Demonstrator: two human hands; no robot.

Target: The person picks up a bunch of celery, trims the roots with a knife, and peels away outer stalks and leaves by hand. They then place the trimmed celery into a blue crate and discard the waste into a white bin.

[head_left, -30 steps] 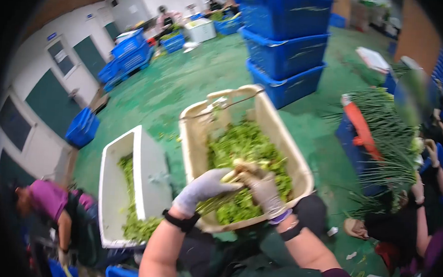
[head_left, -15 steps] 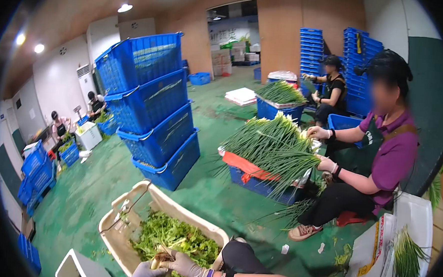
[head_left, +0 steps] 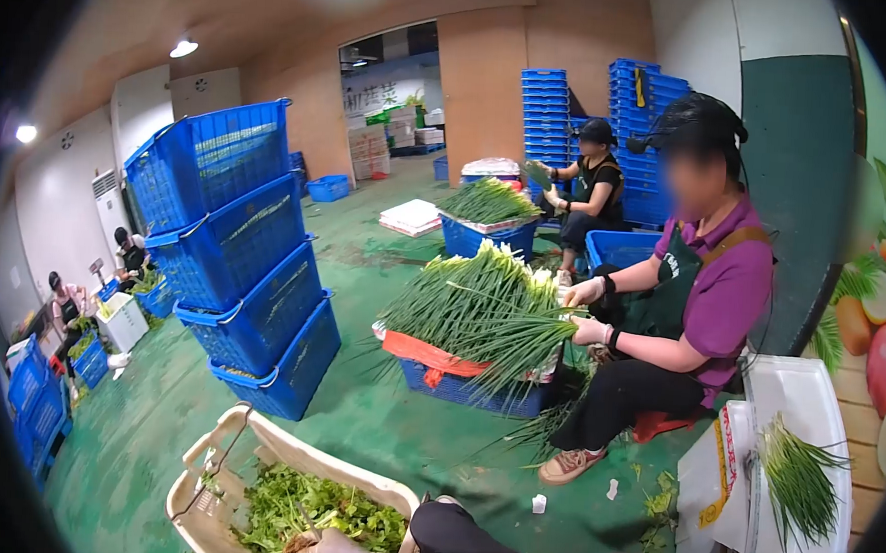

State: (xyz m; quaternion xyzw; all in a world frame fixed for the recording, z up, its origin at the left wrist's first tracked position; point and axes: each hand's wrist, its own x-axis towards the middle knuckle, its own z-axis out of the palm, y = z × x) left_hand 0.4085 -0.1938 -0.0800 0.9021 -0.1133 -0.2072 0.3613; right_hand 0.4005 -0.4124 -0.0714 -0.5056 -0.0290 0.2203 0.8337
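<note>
where greens fill it, one crate (head_left: 254, 437)

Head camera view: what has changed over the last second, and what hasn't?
The view swung up from the beige plastic tub of green leaves to the room, so the tub slid to the bottom edge. The left hand dropped out of sight; the gloved right hand remains on a leafy bunch. The white bin beside the tub left the view. The stacked blue plastic crates stay put.

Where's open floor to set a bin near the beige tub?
Bare green floor lies between the beige tub, the blue crate stack and the scallion crate. Crowded right of the scallions, by the seated person and white box.
</note>
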